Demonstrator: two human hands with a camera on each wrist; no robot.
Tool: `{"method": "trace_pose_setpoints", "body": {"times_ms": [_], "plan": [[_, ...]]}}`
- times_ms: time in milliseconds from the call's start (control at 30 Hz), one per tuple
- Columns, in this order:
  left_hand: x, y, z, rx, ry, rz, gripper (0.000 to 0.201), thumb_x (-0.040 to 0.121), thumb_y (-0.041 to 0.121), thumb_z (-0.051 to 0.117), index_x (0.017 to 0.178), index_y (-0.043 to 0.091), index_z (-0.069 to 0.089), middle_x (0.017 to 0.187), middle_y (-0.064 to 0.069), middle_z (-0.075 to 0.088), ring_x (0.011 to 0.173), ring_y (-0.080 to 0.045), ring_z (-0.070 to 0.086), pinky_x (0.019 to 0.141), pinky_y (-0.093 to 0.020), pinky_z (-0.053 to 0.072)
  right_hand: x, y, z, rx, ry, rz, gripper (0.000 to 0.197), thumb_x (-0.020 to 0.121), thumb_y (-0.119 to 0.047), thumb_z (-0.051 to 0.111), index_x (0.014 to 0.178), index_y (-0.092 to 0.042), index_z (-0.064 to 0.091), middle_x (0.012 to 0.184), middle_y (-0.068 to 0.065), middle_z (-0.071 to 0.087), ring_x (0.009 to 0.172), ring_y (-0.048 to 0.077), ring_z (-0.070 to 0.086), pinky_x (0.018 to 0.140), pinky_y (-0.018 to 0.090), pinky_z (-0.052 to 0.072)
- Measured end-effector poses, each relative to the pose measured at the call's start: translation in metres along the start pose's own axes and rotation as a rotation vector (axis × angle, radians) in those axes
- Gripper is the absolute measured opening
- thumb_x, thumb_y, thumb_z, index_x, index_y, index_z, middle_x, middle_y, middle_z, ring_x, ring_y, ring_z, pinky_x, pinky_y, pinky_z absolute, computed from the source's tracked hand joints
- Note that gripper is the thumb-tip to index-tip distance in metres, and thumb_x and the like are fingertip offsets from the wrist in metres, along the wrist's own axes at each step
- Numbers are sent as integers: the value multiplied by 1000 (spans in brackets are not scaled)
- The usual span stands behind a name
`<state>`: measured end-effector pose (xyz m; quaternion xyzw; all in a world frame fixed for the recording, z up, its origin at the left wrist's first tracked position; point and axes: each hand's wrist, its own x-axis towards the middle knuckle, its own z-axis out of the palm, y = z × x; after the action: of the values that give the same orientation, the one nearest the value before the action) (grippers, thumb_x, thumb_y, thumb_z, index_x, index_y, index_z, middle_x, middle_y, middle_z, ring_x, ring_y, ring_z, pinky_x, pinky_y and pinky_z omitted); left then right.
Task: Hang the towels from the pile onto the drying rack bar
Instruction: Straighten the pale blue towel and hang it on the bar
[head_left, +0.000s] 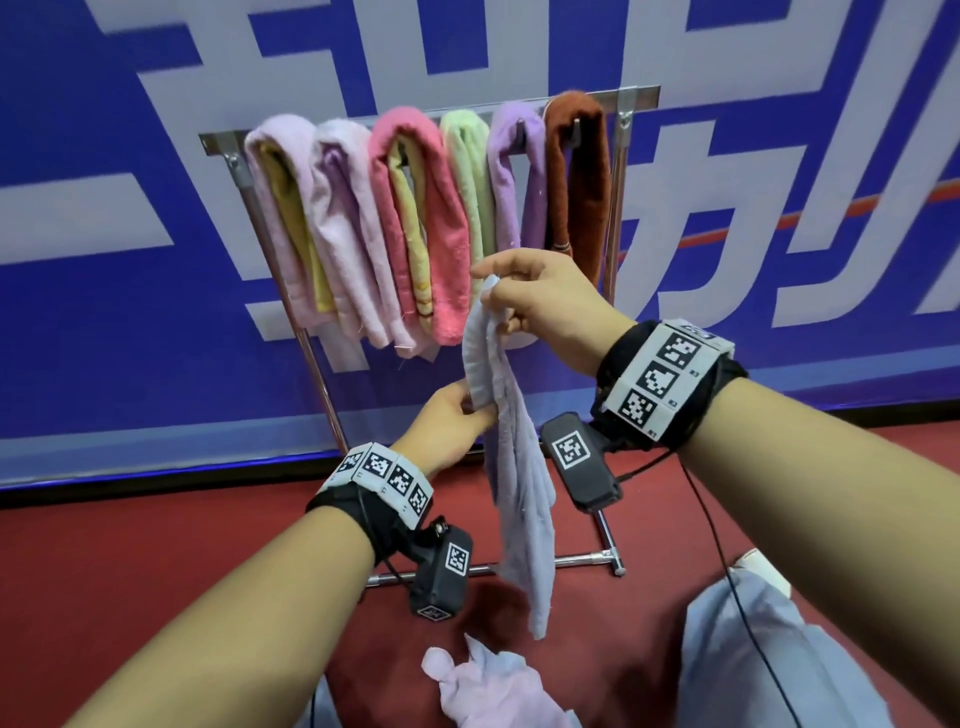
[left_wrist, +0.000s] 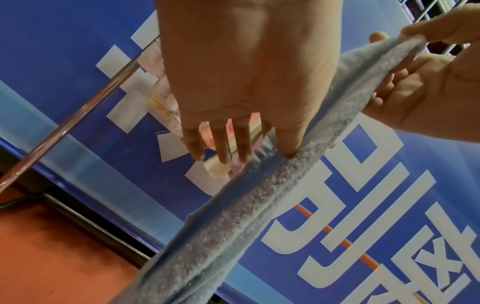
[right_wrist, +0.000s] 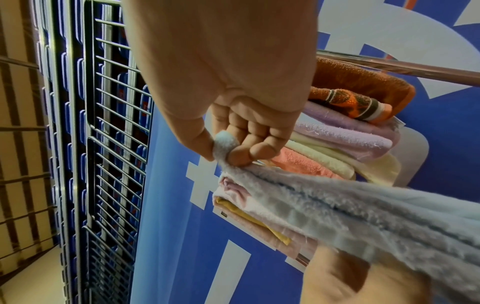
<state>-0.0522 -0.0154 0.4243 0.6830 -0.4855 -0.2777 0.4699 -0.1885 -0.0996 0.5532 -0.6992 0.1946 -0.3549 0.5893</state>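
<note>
A pale blue towel (head_left: 519, 493) hangs lengthwise between my hands in front of the drying rack. My right hand (head_left: 491, 288) pinches its top corner between thumb and forefinger, as the right wrist view (right_wrist: 223, 152) shows close up. Lower down, my left hand (head_left: 475, 410) pinches the towel's edge; in the left wrist view (left_wrist: 288, 152) the forefinger lies against the towel (left_wrist: 246, 216) and the other fingers are spread free. The rack bar (head_left: 636, 96) carries several hung towels (head_left: 415, 208), with a brown towel (head_left: 576, 171) rightmost. A pink-lilac towel pile (head_left: 488, 686) lies on the floor below.
A blue banner wall (head_left: 104, 260) stands right behind the rack. The rack's foot bar (head_left: 587, 558) rests on the red floor. A short bare stretch of bar shows right of the brown towel. My light blue trouser leg (head_left: 753, 649) is at bottom right. A wire grid (right_wrist: 116, 123) stands at the left.
</note>
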Motion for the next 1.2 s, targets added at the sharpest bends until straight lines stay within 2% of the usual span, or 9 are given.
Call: {"method": "trace_pose_setpoints", "body": {"times_ms": [133,267,433,500,633,733,900,1067,1200], "plan": [[-1,1,-4,128,43,-15,16,94,23,64,85,11,69,84,-2,74,81,-15,69,75,-33,54,-2,-6,-10,-20,25,-13,26,85,5,58,107,-4,69,79,9,57,62,14,53,58,26,48],[-5,-13,-20,265,166,-85,6,88,15,63,88,9,62,84,-5,68,79,-21,63,73,-37,49,-1,-7,-20,-14,101,-8,19,85,3,60,96,-9,71,77,9,58,66,24,51,62,37,44],[-17,-37,-39,375,277,-203,6,90,14,59,84,15,58,79,2,62,76,-19,57,61,-30,39,6,-9,-31,-15,227,-26,22,86,5,58,103,0,69,75,3,61,52,6,55,48,22,45],[-19,-44,-49,358,340,-229,12,90,13,57,80,17,60,78,2,63,79,-21,59,62,-28,37,7,-6,-36,9,256,-5,19,87,5,58,103,-1,69,76,2,61,53,4,55,49,20,45],[-21,-45,-62,297,487,-201,15,94,18,52,82,15,60,86,-5,64,89,-28,57,74,-32,40,10,5,-44,33,305,36,17,85,4,59,90,-7,70,76,4,63,69,17,57,58,31,47],[-18,-37,-69,264,522,-151,15,97,16,50,86,12,60,86,-3,61,91,-29,57,74,-32,39,10,12,-48,-21,307,35,14,81,4,66,89,-7,70,76,7,62,72,20,58,58,28,50],[-9,-11,-76,288,491,-77,17,98,20,47,93,12,62,93,-4,62,92,-27,56,80,-36,43,6,27,-55,-270,229,46,33,70,-5,83,100,-8,70,88,9,65,74,18,64,72,34,61],[-3,6,-87,367,456,-35,17,98,22,48,90,16,61,99,-9,66,97,-30,59,84,-38,47,1,39,-69,-717,59,51,46,66,-19,87,110,-18,71,102,-2,69,96,13,64,87,27,52],[-9,10,-104,590,485,-84,20,100,33,46,90,19,57,97,-10,66,93,-35,59,76,-39,46,-1,42,-79,-994,52,10,23,73,-17,79,95,-13,74,90,3,69,83,17,60,68,22,42]]}}
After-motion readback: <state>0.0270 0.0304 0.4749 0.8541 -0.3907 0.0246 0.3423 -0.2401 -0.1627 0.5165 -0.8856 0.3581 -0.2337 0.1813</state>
